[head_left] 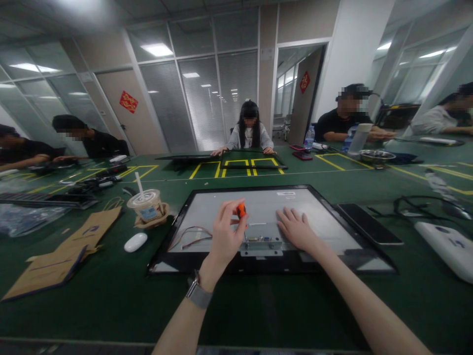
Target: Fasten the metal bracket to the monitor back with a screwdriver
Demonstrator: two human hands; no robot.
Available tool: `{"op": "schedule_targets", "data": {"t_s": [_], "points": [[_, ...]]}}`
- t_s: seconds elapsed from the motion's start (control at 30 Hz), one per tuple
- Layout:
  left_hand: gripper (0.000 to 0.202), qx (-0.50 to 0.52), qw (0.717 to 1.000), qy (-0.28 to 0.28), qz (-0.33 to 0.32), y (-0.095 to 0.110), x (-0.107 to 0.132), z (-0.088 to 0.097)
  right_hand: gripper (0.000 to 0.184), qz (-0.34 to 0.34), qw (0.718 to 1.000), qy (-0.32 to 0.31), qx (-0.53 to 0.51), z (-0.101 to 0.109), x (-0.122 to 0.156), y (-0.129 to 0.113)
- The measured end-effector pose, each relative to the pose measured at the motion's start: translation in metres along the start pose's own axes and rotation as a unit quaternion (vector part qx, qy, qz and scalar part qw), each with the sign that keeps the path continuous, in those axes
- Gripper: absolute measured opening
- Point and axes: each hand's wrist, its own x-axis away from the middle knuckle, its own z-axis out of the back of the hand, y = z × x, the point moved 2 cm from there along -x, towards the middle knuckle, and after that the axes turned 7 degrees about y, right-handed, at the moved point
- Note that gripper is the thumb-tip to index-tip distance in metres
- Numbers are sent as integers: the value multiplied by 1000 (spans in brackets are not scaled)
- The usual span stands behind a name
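Observation:
A monitor panel lies face down on the green table, its grey metal back up, with a small metal bracket near its front edge. My left hand is closed around an orange-handled screwdriver, held upright with its tip down at the bracket. My right hand lies flat with fingers spread on the panel, just right of the bracket. Thin red and white wires run across the panel's left part.
A lidded drink cup with a straw, a white mouse and brown paper bags sit to the left. A black phone, cables and a white device lie right. Several people sit around the table.

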Motion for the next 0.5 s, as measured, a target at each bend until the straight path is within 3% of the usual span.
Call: {"op": "schedule_targets", "data": {"t_s": [0.27,0.5], "points": [[30,-12,1000,16,-9,-1,1,3,58,-4,1000,-1,-6,2,0,-1],[31,25,999,-21,28,-5,0,-2,57,-6,1000,-9,7,7,1,-3]]}}
